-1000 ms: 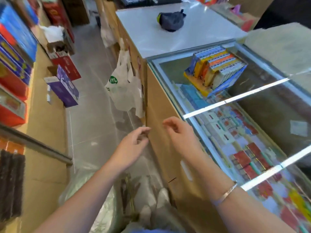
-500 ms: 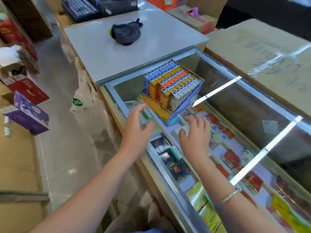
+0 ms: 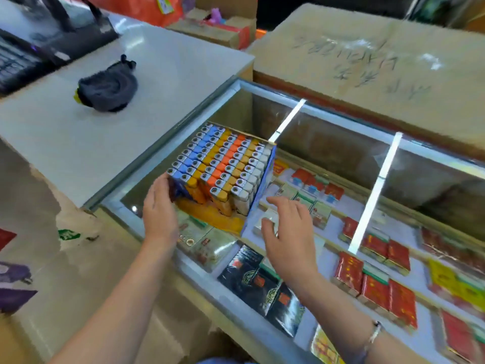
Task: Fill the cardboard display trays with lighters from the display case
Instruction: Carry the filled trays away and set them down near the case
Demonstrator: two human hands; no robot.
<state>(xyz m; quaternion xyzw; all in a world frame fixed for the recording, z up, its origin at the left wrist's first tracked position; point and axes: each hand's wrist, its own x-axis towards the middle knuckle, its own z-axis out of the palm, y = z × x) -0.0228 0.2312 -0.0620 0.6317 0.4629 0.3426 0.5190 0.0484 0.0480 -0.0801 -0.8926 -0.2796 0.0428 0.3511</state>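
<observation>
Setting: shop counter seen from above, a glass-topped display case (image 3: 328, 153) running from lower left to upper right, a white counter (image 3: 105, 132) butted against its left end.
Cardboard carton: a large brown carton (image 3: 380, 61) is set behind the case; the handwriting on its top is too smeared to be read.
Case contents: red packs (image 3: 375, 285), black packs (image 3: 262, 279) and yellow packs (image 3: 446, 277) are laid flat under the glass; two bright reflected strips cross the pane and parts of the packs are hidden by them.
Display tray: a blue-and-orange cardboard display tray (image 3: 258, 195) is stood at the left end of the case, tilted so that its open face is turned toward the camera; its long axis runs from near left to far right. Whether it rests on the glass or below it cannot be told.
Lighters: lighters (image 3: 223, 158) are packed upright in rows of blue, yellow, orange and white, metal heads pointed up and slightly toward the viewer.
Dark pouch: a grey pouch (image 3: 107, 90) is left on the white counter; a black device at the upper left is cut off by the frame.
Left hand: the left hand (image 3: 160, 211) is pressed flat against the tray's near left side, fingers together.
Right hand: the right hand (image 3: 288, 232) is held spread and curled just beside the tray's right wall, apparently not touching it; a bracelet (image 3: 374, 334) is worn on the wrist.
</observation>
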